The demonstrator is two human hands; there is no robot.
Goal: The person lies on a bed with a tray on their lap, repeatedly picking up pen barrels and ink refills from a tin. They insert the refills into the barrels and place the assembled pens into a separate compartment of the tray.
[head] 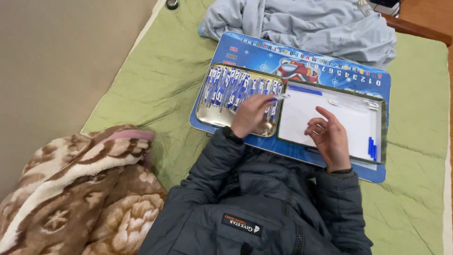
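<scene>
My left hand [251,114] pinches a clear pen with a blue cap [278,97] over the right end of a shiny metal tray [207,114], which holds a row of several such pens [231,87]. My right hand [330,137] hovers with fingers apart above a white shallow box [302,118], holding nothing. In that box lie clear pen barrels [354,103] along the far side and a few blue caps [372,148] at the right. Both containers sit on a blue printed board [264,52].
The board rests on a green quilted mat [155,80]. A pale blue garment [302,21] is bunched behind the board. A brown patterned blanket [80,189] lies at the left. My dark padded jacket [255,208] fills the foreground.
</scene>
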